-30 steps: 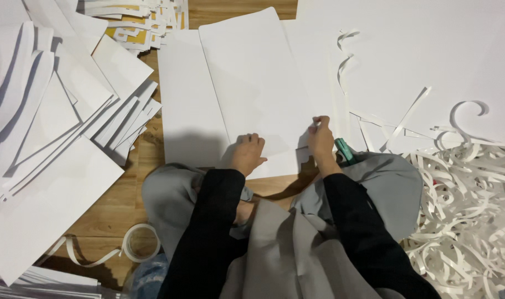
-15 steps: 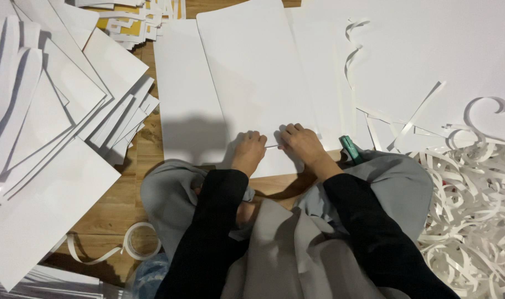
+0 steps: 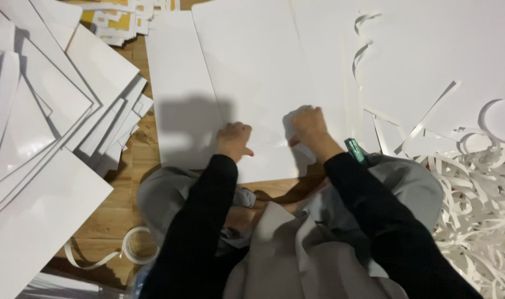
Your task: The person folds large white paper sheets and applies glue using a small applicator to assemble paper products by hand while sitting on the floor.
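Note:
A large white sheet [image 3: 252, 72] lies on the wooden floor in front of me, overlapping another white sheet [image 3: 177, 83] on its left. My left hand [image 3: 234, 139] rests with curled fingers on the sheet's near part, at a low fold. My right hand [image 3: 309, 128] is closed on the same sheet just to the right, pinching a small raised flap at the near edge. The two hands are about a hand's width apart. A green pen-like tool [image 3: 355, 150] lies right beside my right wrist. Black sleeves cover both arms.
Stacks of white sheets [image 3: 36, 111] fan out on the left. A heap of curled white paper strips [image 3: 479, 194] fills the right. A roll of white tape [image 3: 133, 245] lies near my left knee. Yellow and white cards [image 3: 125, 19] sit at the far left top.
My right hand moved left from the sheet's right edge toward my left hand, then slid up a little and closed on the flap. My left hand stayed nearly in place.

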